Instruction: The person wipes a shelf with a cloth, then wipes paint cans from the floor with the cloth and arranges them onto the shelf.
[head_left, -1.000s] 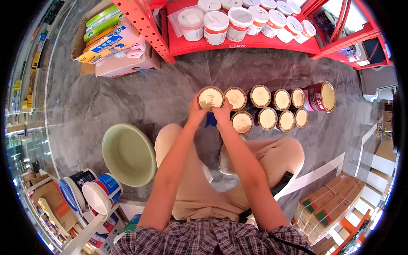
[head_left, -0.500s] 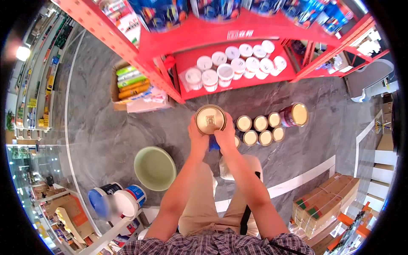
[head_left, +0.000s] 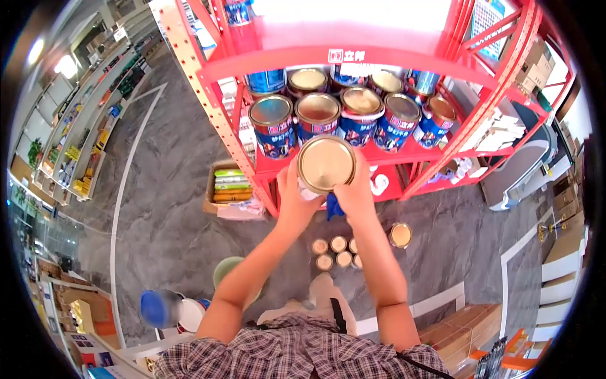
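Observation:
A paint can [head_left: 326, 165] with a gold-coloured top is held out in front of the red rack, between my two hands. My left hand [head_left: 292, 201] grips its left side, and my right hand [head_left: 357, 194] is wrapped round the right side. Below the can a blue cloth [head_left: 334, 207] hangs beside my right thumb; which fingers hold it is hidden. Just beyond the held can, several larger blue paint cans [head_left: 273, 128] with metal lids stand in rows on the rack's shelf [head_left: 268, 165].
Smaller cans [head_left: 339, 244] with gold tops stand in rows on the grey floor, with a larger can [head_left: 400, 235] to their right. A pale green tub [head_left: 227, 268] is behind my left forearm. A box of tubes [head_left: 230, 188] sits left of the rack's post [head_left: 211, 104].
Both hands have lifted the can from low over the floor up to the rack's shelf. My view has risen and come closer to the rack; the floor cans now look smaller and lower.

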`<state>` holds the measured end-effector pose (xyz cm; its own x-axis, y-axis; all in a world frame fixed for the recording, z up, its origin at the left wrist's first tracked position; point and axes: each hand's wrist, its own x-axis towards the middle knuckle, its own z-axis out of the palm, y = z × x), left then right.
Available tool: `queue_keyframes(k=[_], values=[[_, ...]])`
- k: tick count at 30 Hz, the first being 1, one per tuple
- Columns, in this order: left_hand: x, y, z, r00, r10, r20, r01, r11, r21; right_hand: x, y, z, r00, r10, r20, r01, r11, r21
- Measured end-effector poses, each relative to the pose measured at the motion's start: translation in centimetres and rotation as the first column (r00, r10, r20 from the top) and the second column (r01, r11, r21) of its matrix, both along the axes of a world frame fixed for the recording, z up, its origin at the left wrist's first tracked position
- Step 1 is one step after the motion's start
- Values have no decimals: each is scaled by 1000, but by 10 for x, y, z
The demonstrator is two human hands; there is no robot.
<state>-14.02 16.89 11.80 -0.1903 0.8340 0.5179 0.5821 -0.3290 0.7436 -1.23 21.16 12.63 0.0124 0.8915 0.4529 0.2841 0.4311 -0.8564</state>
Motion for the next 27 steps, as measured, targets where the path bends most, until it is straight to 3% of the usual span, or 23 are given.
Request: queue_keyframes(k=[1,2,4,5,7,10,11,12,13,16,18,23,26,27], values=[[4,9,13,986,-62,153,57,998,39,4,4,23,998,1,-69,1,1000,16],[4,18,30,989,-114,92,100,984,146,10,8,44,988,59,-144,-64,998,-28],[10,21,79,852,-385,356,316,918,237,18,7,92,992,107,-67,-102,992,69],[9,29,93,856,-385,345,307,915,261,21,15,101,986,138,-98,-131,989,75],[5,41,118,734,-553,394,383,816,432,24,25,129,957,251,-149,-241,967,82],[-12,61,151,779,-540,318,353,797,489,22,24,182,912,391,-124,-375,917,135],[-16,64,162,820,-480,311,310,831,463,19,26,193,888,410,-207,-398,912,97],[-18,69,172,775,-499,388,315,837,447,15,30,203,859,422,-289,-424,904,59],[-23,78,180,750,-527,400,328,821,467,11,43,206,901,392,-187,-376,919,115],[-40,109,205,750,-525,403,318,820,477,-4,80,224,886,444,-130,-416,888,197],[-55,132,217,755,-486,441,305,855,420,-11,101,241,798,560,-221,-549,828,114],[-92,204,232,761,-475,442,296,860,416,-43,179,243,868,479,-130,-476,877,57],[-110,239,239,740,-501,448,380,862,337,-59,210,246,817,528,-232,-534,845,44],[-118,254,240,788,-480,385,392,874,287,-60,221,252,806,529,-265,-570,815,-108]])
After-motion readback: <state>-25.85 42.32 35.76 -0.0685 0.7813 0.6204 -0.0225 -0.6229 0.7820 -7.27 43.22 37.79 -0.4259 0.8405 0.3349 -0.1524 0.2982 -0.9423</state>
